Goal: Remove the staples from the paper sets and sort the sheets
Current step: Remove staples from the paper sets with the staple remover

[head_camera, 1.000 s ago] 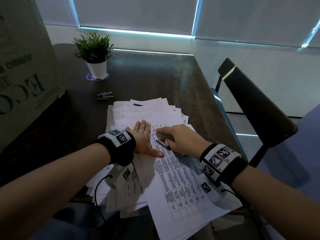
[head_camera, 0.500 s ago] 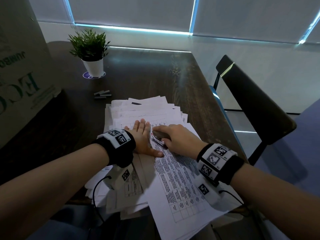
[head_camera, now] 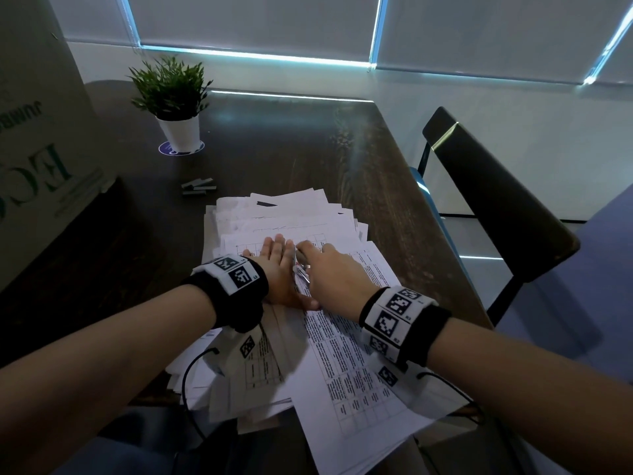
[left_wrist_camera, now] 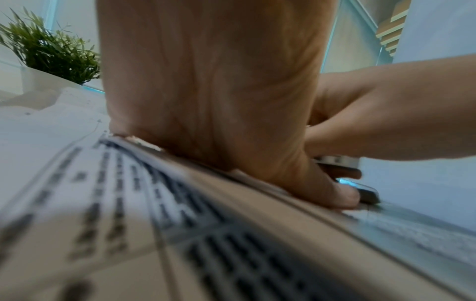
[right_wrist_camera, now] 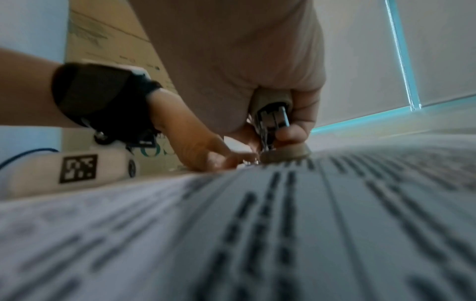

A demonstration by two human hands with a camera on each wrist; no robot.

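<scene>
A loose heap of white printed sheets covers the near middle of the dark table. On top lies a stapled set with tables of text, running toward me. My left hand lies flat with straight fingers on the paper, pressing it down; its thumb rests on the sheet. My right hand grips a metal staple remover right beside the left hand, its tip down on the top corner of the set. The staple itself is hidden under the tool and fingers.
A potted green plant stands at the back left of the table. Small strips of staples lie behind the paper heap. A large cardboard box stands at the left, and a black chair at the table's right edge.
My right hand has slid the staple remover a little to the left, tight against the left hand. The left hand has stayed flat on the paper.
</scene>
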